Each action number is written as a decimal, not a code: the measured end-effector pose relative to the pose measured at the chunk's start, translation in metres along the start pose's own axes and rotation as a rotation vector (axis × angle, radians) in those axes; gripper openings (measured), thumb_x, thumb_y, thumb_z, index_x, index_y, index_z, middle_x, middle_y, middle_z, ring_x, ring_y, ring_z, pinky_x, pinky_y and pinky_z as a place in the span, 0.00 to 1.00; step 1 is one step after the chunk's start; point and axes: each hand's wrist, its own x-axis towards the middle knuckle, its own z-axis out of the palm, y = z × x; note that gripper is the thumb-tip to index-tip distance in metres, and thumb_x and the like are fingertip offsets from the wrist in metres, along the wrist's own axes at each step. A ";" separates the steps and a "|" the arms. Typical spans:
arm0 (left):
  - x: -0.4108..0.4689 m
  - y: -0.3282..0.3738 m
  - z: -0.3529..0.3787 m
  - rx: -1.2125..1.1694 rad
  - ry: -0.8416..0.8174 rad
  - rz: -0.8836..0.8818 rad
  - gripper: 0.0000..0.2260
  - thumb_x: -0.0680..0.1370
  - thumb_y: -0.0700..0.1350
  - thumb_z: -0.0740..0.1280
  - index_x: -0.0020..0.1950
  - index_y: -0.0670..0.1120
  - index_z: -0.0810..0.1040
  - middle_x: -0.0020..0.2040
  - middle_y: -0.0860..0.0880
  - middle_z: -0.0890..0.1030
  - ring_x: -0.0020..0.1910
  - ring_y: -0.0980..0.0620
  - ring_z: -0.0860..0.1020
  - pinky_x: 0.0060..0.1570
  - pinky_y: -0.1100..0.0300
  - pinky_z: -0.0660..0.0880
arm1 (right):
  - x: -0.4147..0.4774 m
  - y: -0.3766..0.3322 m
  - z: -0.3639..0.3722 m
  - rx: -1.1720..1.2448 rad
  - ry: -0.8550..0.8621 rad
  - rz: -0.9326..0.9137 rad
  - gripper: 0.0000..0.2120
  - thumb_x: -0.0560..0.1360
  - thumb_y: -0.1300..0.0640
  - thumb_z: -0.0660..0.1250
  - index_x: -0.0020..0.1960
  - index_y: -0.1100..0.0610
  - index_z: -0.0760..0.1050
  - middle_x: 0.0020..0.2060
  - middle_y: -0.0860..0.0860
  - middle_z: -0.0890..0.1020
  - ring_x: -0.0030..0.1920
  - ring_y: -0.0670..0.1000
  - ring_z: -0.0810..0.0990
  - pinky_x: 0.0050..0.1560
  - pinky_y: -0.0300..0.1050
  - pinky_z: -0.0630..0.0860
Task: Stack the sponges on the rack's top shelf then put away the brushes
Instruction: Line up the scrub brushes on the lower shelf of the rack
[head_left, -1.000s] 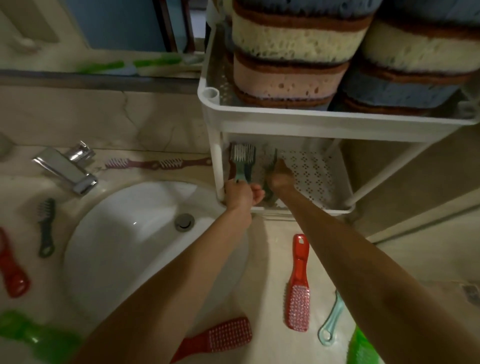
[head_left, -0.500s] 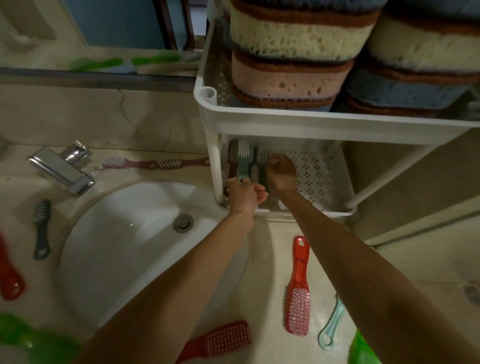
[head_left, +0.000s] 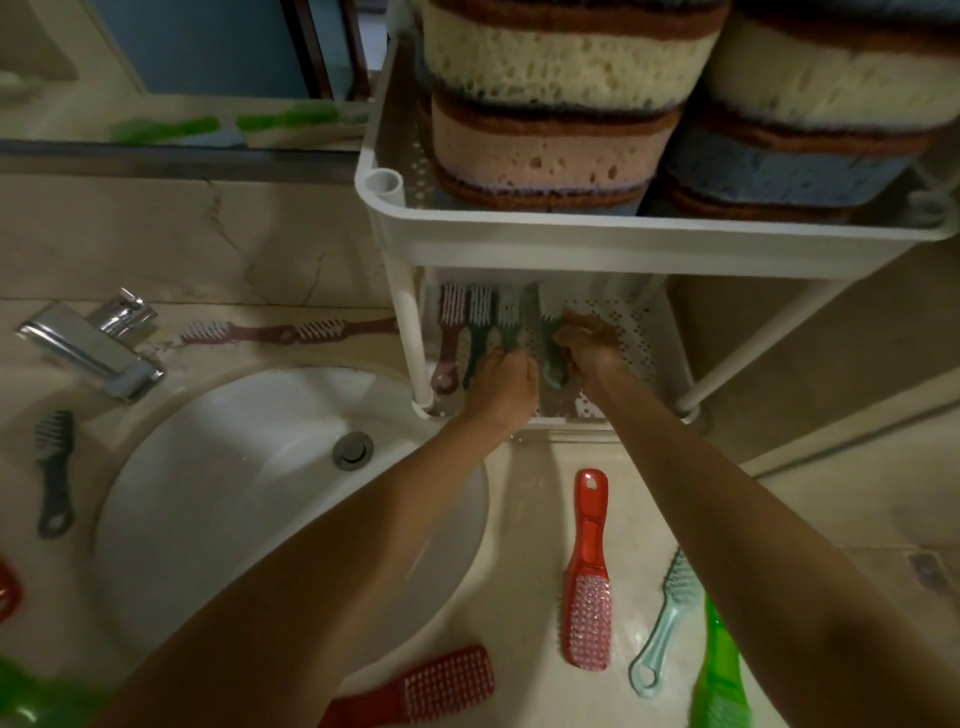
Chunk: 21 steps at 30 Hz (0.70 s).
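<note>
Stacked sponges fill the top shelf of the white rack. On its perforated lower shelf lie a maroon brush, a dark green brush and a grey brush side by side. My left hand grips the grey brush's handle. My right hand holds a teal brush just right of them, bristles pointing to the back. Both hands reach under the top shelf.
On the counter lie two red brushes, a light teal brush, a green one, a dark brush left of the sink, and two maroon brushes behind it. A tap stands at left.
Both hands have lowered their brushes onto the lower shelf. The brush in my left hand went from upright to lying beside the others. The right hand shifted slightly right.
</note>
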 end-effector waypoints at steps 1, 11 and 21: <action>-0.001 -0.006 -0.001 0.113 -0.014 0.051 0.11 0.81 0.40 0.55 0.54 0.37 0.75 0.55 0.40 0.77 0.57 0.44 0.74 0.55 0.54 0.70 | 0.002 0.002 0.001 -0.076 0.011 -0.010 0.14 0.76 0.69 0.58 0.57 0.59 0.76 0.44 0.52 0.80 0.44 0.51 0.79 0.46 0.38 0.80; 0.002 -0.033 -0.005 0.542 -0.279 0.208 0.24 0.80 0.38 0.54 0.76 0.40 0.52 0.78 0.46 0.51 0.77 0.48 0.44 0.75 0.47 0.47 | 0.003 -0.005 0.023 -0.578 -0.009 -0.137 0.15 0.78 0.63 0.58 0.63 0.61 0.73 0.61 0.59 0.77 0.62 0.58 0.75 0.61 0.46 0.71; 0.007 -0.036 -0.008 0.572 -0.374 0.181 0.27 0.81 0.41 0.53 0.77 0.40 0.45 0.78 0.45 0.43 0.77 0.48 0.41 0.74 0.46 0.44 | 0.013 0.006 0.030 -0.718 0.065 -0.219 0.13 0.79 0.61 0.55 0.60 0.58 0.74 0.58 0.58 0.77 0.59 0.58 0.75 0.60 0.48 0.71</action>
